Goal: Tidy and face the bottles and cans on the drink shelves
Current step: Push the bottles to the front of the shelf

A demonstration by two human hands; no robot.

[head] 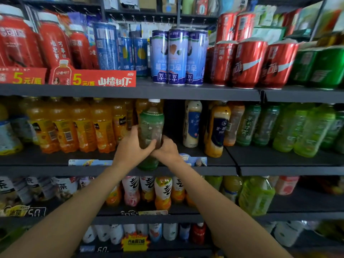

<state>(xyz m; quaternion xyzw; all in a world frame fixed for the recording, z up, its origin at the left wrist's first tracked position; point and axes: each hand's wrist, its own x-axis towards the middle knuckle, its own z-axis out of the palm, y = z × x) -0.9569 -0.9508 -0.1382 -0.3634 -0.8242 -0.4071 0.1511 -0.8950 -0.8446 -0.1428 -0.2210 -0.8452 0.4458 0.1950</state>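
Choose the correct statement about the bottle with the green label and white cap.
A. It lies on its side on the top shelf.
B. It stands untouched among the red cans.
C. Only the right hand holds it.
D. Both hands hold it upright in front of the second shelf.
D: the left hand and right hand both wrap the lower part of the green-label bottle, which is upright before a gap on the second shelf.

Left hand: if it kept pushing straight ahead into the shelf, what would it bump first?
The left hand already grips the dark tea bottle, shared with the right hand. Straight ahead lies a dark gap between orange juice bottles and milk tea bottle. It looks free, though depth is unclear.
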